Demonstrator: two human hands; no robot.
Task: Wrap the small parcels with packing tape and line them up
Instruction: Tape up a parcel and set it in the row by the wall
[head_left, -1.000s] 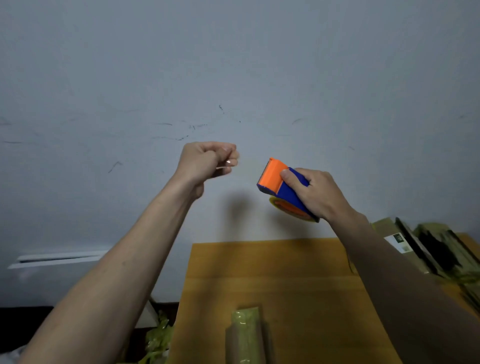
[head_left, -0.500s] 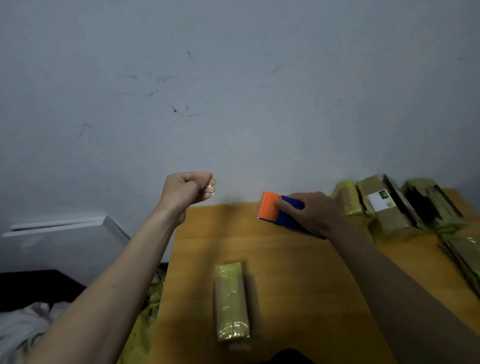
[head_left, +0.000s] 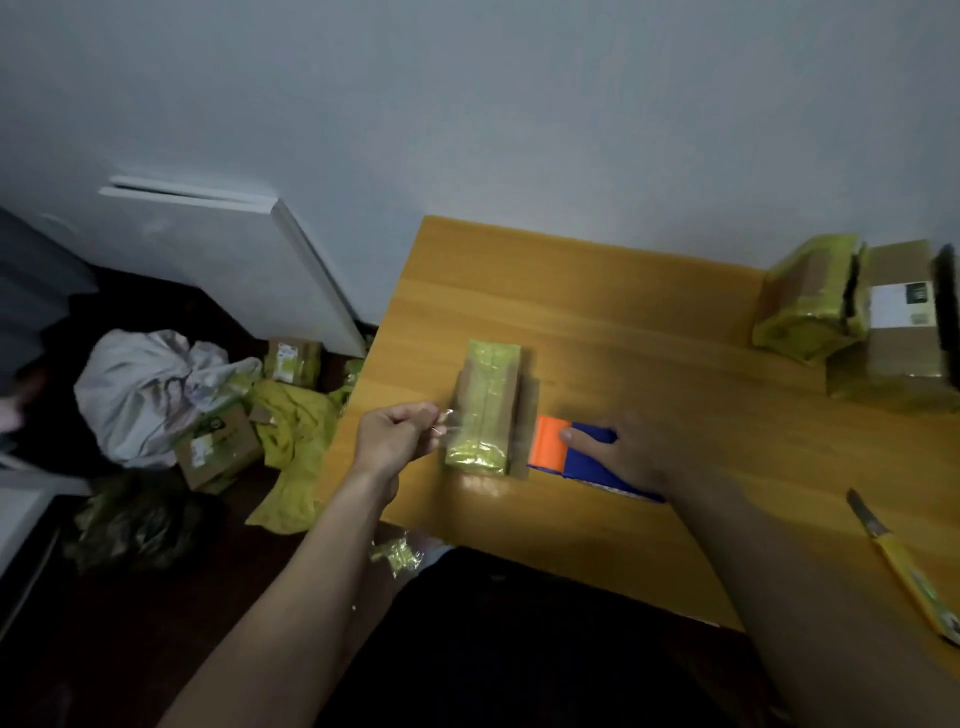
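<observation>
A small parcel (head_left: 485, 415) wrapped in yellow-green film lies flat near the left edge of the wooden bench (head_left: 649, 322), its long side running from 12 to 6 o'clock. The left hand (head_left: 392, 441), just beside the parcel at its 9 o'clock, has its fingers curled and pinches the loose end of a clear tape strip (head_left: 441, 423) that reaches toward the parcel's left face. At the parcel's 3 o'clock, the right hand (head_left: 631, 457) grips an orange-and-blue tape dispenser (head_left: 566, 452) that rests low on the bench, its orange end close to the parcel; whether they touch cannot be told.

Well apart, at 2 o'clock by the wall, a wrapped yellow-green parcel (head_left: 810, 301) leans against a brown cardboard box (head_left: 904, 322) bearing a white label. At 4 o'clock a yellow-handled knife (head_left: 904, 566) lies near the bench's right edge.

On the floor at 9 o'clock sit a grey-white bag (head_left: 140, 395), small cardboard boxes (head_left: 218, 447) and crumpled yellow wrapping (head_left: 296, 441). A white panel (head_left: 228, 260) leans at 11 o'clock. The person's right forearm covers part of the bench's near side.
</observation>
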